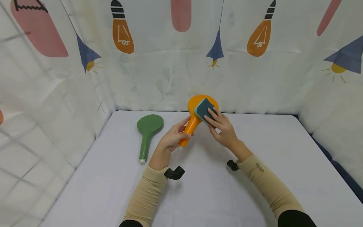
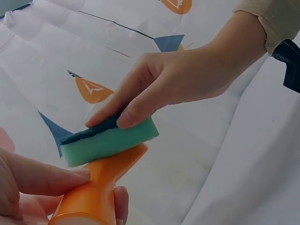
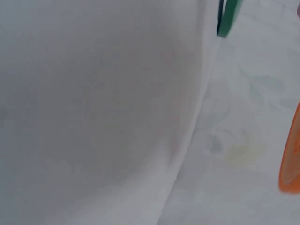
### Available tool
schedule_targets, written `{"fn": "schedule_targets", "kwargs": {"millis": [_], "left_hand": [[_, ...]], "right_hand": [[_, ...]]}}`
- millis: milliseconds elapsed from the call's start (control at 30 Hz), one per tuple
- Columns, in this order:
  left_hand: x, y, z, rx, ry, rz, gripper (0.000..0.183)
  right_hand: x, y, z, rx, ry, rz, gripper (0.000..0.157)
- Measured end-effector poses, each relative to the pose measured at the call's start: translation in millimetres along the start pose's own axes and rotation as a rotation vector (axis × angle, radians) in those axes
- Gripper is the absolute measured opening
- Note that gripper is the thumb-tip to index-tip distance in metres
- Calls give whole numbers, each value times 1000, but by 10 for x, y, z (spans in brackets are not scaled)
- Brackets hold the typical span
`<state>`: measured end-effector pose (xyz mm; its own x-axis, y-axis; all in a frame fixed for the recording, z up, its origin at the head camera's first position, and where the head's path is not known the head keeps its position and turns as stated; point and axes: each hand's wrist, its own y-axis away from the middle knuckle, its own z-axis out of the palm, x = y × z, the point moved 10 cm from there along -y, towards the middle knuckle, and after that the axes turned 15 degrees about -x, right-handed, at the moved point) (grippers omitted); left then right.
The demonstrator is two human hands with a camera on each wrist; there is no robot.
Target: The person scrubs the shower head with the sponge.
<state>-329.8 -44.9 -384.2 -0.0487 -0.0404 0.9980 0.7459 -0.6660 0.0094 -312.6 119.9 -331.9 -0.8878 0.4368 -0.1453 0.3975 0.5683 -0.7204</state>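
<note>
My left hand (image 1: 177, 134) grips an orange shower head (image 1: 192, 124) by its handle and holds it up over the far part of the table. In the left wrist view, the thumb lies along one side of the handle, with a fingertip showing on the other. My right hand (image 1: 224, 128) holds a sponge (image 1: 204, 108), dark scouring side under the fingers and light green foam against the face of the shower head. To the left, a green shower head (image 1: 150, 124) lies on the table, its white connector end toward me. The right wrist view mostly shows white cloth.
A white cloth covers the table (image 1: 204, 195). Behind it and to the sides hangs a white curtain (image 1: 175, 72) printed with lamps and bulbs. Each sleeve cuff carries a black wrist camera (image 1: 174, 172).
</note>
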Motion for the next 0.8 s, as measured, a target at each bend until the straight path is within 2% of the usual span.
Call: {"fn": "schedule_targets", "kwargs": {"millis": [167,300,467,633,733,800], "left_hand": [[42,15,16,-5,3,13,79],[60,25,40,-19,-7,12,78],[53,26,50,-15,1,15,78],[15,-3,92,-39,-18,11,77],[11,-15,119,-56,-44,10,78],[14,-16,126,-55,-51,9,78]], "right_hand": [[317,107,-193,122,-84,159,42],[387,168,-248,164,-114,207,43],[168,113,-174,125,-47,137,40],[-155,26,0,-2,15,-14,28],[-203,-5,11,-28,15,-47,34],[-159,-18,-34,-9,2,-36,30]]}}
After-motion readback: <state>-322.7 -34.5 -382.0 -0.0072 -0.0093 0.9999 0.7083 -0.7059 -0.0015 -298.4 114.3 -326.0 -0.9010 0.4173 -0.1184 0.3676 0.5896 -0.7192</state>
